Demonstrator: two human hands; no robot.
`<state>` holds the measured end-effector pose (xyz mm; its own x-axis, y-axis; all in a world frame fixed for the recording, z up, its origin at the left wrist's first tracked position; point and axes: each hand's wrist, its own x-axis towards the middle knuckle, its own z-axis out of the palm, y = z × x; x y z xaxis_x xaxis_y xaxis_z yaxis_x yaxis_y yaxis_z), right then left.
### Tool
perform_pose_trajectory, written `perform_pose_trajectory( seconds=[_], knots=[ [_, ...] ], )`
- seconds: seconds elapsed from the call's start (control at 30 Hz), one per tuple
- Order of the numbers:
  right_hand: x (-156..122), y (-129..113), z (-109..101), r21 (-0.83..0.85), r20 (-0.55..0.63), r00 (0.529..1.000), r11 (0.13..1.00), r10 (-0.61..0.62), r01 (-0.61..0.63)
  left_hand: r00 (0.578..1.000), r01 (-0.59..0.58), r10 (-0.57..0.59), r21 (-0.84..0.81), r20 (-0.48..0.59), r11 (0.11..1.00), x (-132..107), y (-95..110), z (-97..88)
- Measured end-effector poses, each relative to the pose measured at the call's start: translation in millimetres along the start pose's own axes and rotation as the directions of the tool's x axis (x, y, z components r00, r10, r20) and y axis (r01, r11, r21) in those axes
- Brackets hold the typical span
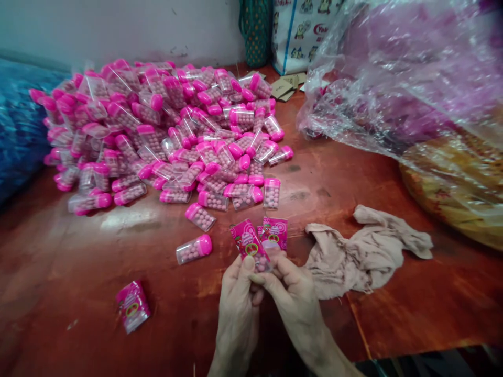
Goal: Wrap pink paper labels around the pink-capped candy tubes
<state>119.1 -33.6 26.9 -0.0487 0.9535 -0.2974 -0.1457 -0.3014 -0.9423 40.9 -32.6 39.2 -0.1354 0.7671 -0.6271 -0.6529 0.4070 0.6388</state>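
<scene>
Both my hands meet over the front of the table around a small clear candy container in a pink printed sleeve [247, 241]. My left hand [237, 298] is closed on it, thumb on its front. My right hand [296, 293] pinches at its lower right end. Just behind the right fingers is a second pink printed packet [277, 229]; whether it is held or lies on the table I cannot tell. Another sleeved container [133, 306] lies to the left. Two unsleeved containers of pink candy balls, one nearer [194, 249] and one farther [200, 217], lie beyond my left hand.
A large heap of pink-capped candy containers [157, 136] covers the back left. A crumpled cloth [361, 251] lies right of my hands. Clear plastic [393, 78] drapes over a round yellowish surface [451, 193]. A blue bag [19, 125] stands left, cardboard pieces [285, 86] behind.
</scene>
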Motion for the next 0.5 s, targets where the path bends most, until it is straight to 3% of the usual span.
perform_pose_trajectory(
  seconds=[0.27, 0.5],
  knots=[
    [6.5, 1.2, 0.9, 0.171, 0.017, 0.998, 0.983, 0.06, -0.062, 0.998, 0.006, -0.009, 0.048, 0.063, 0.999, 5.0, -1.7, -5.3],
    [8.0, 8.9, -0.7, 0.195, 0.009, 0.995, 0.976, 0.097, -0.097, 0.991, 0.003, -0.015, 0.087, 0.131, 0.996, 4.7, -0.5, -4.8]
  ],
)
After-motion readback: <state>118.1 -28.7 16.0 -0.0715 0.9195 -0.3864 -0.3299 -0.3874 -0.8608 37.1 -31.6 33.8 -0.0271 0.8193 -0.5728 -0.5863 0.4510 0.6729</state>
